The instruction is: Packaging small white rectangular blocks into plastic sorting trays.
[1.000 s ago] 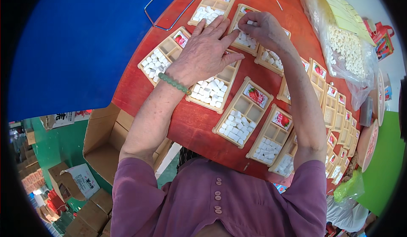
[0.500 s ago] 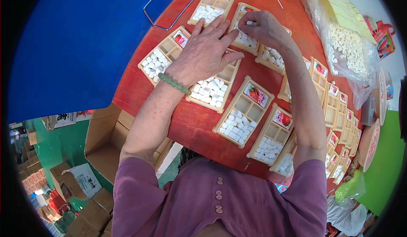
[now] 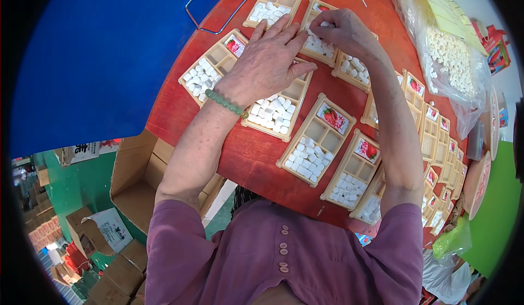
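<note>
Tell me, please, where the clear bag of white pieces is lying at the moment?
In the head view the clear bag lies at the table's far right, beyond the stacked empty trays and right of the right hand.

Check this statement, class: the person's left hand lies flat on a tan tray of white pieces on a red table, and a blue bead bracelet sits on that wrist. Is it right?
One detail is wrong: the bead bracelet is green, not blue. The head view shows it on the wrist of the left hand, which lies flat on a tan tray of white pieces on the red table.
</note>
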The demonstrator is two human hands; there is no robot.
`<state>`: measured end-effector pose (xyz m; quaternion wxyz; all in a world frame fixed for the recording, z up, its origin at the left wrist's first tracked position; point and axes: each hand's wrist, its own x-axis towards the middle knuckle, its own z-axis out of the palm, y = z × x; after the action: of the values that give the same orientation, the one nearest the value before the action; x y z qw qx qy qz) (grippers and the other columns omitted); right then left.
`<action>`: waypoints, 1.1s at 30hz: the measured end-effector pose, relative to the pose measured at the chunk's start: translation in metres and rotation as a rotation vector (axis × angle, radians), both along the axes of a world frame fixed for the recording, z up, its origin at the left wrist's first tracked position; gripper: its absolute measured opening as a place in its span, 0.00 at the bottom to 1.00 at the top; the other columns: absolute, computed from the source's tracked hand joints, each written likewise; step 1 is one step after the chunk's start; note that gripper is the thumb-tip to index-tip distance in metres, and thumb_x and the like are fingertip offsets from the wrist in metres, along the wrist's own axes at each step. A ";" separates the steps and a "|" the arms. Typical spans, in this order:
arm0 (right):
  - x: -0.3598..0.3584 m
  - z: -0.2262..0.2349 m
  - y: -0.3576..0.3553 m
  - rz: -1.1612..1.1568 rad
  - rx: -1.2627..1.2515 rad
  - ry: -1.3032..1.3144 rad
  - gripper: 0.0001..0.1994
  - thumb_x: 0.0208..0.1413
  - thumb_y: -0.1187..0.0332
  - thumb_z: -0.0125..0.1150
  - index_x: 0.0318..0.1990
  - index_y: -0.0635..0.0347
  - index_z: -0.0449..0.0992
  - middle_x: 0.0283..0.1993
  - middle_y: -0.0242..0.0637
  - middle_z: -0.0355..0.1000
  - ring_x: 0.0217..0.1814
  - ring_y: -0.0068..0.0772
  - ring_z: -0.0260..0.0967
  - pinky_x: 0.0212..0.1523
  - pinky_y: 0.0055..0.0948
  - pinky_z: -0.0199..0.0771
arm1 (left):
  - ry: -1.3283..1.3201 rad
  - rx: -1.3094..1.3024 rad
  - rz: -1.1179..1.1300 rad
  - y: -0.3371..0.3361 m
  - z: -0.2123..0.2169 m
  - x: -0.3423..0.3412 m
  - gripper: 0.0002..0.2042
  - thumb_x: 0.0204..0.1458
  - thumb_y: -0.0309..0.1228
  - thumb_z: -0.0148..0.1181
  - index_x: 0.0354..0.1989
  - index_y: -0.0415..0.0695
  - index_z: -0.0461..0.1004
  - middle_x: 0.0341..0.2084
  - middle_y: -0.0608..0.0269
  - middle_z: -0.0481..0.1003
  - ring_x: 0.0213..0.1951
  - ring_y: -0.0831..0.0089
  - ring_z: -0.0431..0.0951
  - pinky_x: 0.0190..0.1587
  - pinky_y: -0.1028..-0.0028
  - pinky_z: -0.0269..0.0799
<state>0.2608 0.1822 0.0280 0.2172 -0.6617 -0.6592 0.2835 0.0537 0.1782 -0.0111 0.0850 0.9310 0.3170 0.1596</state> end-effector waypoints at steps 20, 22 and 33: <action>-0.004 -0.012 0.005 0.052 0.142 -0.147 0.08 0.50 0.68 0.66 0.34 0.62 0.77 0.26 0.35 0.73 0.26 0.25 0.69 0.31 0.29 0.69 | -0.002 0.013 0.006 -0.001 0.000 0.001 0.33 0.61 0.54 0.48 0.66 0.40 0.62 0.65 0.46 0.61 0.71 0.55 0.50 0.72 0.51 0.41; -0.006 -0.010 0.004 0.056 0.122 -0.180 0.08 0.52 0.67 0.65 0.35 0.62 0.78 0.25 0.34 0.72 0.26 0.24 0.69 0.31 0.29 0.69 | 0.006 -0.007 0.001 -0.002 0.003 0.000 0.34 0.61 0.54 0.48 0.66 0.39 0.61 0.65 0.46 0.61 0.72 0.55 0.50 0.72 0.52 0.41; 0.006 -0.001 -0.003 -0.027 0.065 -0.008 0.13 0.57 0.63 0.61 0.44 0.62 0.80 0.27 0.30 0.73 0.30 0.21 0.68 0.32 0.26 0.68 | -0.046 0.059 -0.006 -0.001 -0.001 0.000 0.34 0.61 0.55 0.47 0.64 0.38 0.63 0.65 0.48 0.62 0.71 0.54 0.52 0.71 0.52 0.46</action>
<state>0.2664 0.1793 0.0267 0.2397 -0.6643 -0.6599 0.2564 0.0537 0.1774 -0.0117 0.0653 0.9301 0.3074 0.1899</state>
